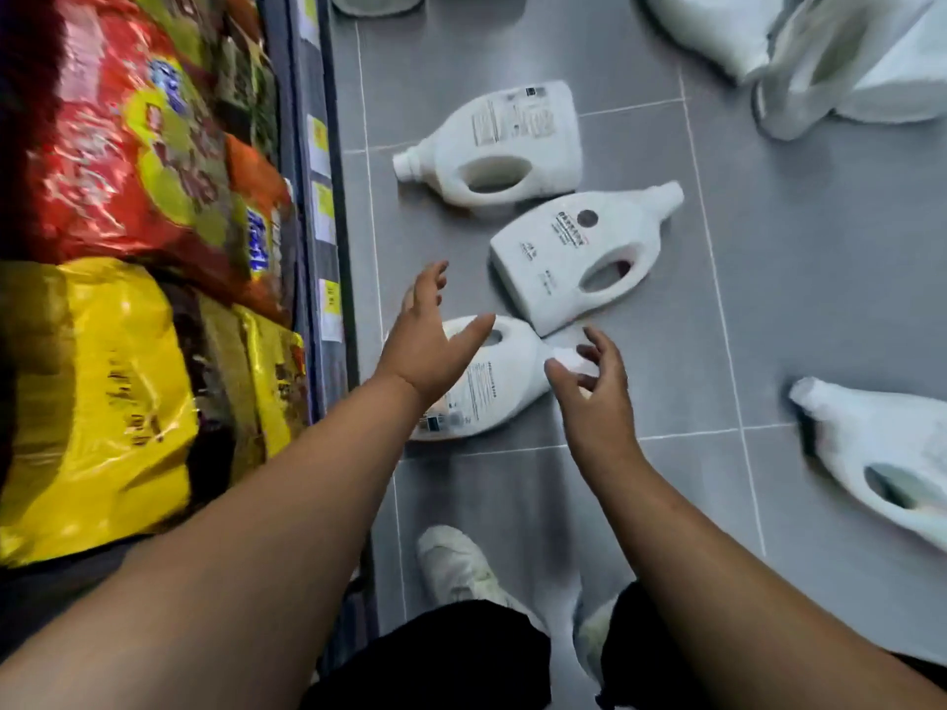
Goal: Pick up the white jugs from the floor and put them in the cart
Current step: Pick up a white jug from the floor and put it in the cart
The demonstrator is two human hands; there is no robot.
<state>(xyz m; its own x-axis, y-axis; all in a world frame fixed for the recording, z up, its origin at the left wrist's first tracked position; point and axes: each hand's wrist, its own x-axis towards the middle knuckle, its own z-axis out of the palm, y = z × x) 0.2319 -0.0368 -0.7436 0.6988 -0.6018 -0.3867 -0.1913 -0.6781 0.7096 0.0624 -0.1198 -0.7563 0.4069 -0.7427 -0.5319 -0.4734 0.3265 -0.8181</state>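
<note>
Several white jugs lie on their sides on the grey tiled floor. The nearest jug [499,386] lies below my hands, its capped neck pointing right. My left hand [430,340] hovers above its handle end with fingers spread and holds nothing. My right hand [594,386] is by the jug's cap [571,358], fingers loosely curled around it; whether they touch it is unclear. A second jug [574,258] lies just beyond, a third [492,146] farther back. Another jug [881,453] lies at the right edge. No cart is in view.
A shop shelf [323,207] with price tags runs along the left, stacked with yellow [92,402] and red snack bags [128,146]. More white jugs [717,28] are blurred at the top right. My white shoes [456,566] stand on the floor [768,299] below.
</note>
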